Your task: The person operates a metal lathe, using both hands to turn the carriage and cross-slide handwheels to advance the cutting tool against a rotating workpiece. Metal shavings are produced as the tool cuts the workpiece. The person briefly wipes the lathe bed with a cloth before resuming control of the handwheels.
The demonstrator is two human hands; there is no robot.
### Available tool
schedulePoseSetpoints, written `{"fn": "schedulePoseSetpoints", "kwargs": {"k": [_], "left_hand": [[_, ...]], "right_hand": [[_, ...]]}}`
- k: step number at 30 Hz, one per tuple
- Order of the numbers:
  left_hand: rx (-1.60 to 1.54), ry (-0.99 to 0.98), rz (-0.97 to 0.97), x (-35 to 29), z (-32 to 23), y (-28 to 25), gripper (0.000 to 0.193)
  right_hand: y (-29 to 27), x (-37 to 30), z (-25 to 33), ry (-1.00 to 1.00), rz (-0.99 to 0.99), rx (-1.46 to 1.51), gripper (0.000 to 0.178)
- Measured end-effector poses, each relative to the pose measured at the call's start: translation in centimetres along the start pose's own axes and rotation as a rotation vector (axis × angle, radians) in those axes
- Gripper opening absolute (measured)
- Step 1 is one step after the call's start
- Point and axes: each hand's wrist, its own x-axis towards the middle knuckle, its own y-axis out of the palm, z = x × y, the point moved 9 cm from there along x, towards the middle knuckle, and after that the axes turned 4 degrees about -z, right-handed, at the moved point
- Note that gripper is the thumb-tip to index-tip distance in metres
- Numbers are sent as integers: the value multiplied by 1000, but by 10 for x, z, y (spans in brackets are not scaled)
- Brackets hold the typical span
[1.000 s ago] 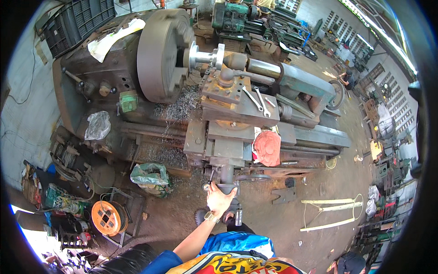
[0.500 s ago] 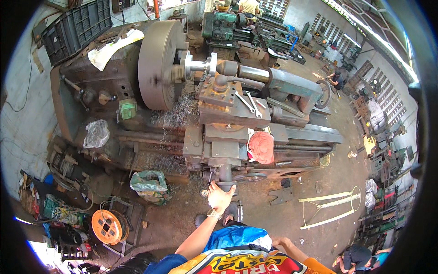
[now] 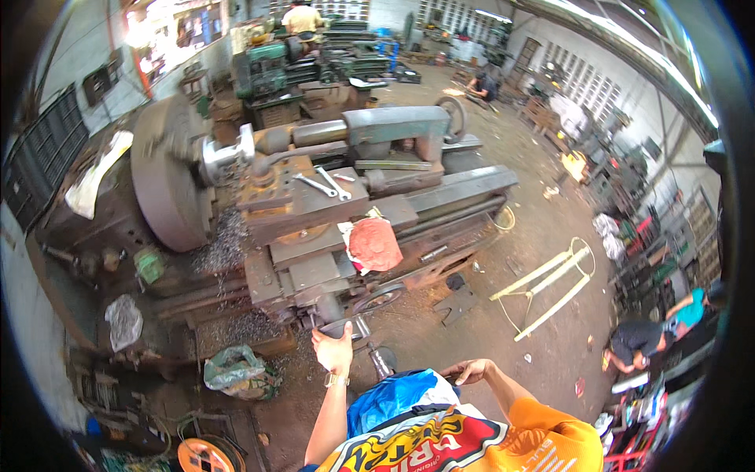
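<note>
At the big lathe [image 3: 330, 212] our left hand [image 3: 334, 350] closes on the carriage handwheel [image 3: 346, 326] at six o'clock of the apron, our right hand [image 3: 465, 370] resting loose on our thigh — a sleeve could snag near the chuck [image 3: 161, 185].

Packaging is seen only as loose bags on the floor left of the lathe. A clear plastic bag [image 3: 123, 321], crumpled and greyish, is set near the lathe's base at the left. A green-tinted plastic bag [image 3: 238, 371], knotted and bulging, is placed lower, just left of the wrist. Whitish sacks [image 3: 607, 228] are heaped at the right, beside the racks. No labels, signs or screens can be made out.
</note>
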Motion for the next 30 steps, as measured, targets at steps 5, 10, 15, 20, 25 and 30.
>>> {"fn": "schedulePoseSetpoints", "kwargs": {"k": [5, 10, 15, 20, 25, 30], "left_hand": [[-38, -44, 53, -1, 5, 4, 101], [-69, -33, 68, 1, 3, 3, 100], [-35, -39, 52, 0, 5, 4, 99], [-3, -25, 22, 1, 5, 4, 97], [97, -44, 34, 1, 5, 5, 98], [73, -6, -33, -1, 0, 3, 92]], "right_hand": [[-12, 19, -16, -105, -233, -285, 71], [-11, 40, -4, -115, -886, -574, 33], [45, 9, 77, -151, -888, -936, 22], [187, -92, 264, -985, -562, -531, 15], [364, -251, 331, -1869, 866, -394, 25], [389, -286, 367, -1545, 1256, -252, 13]]}}
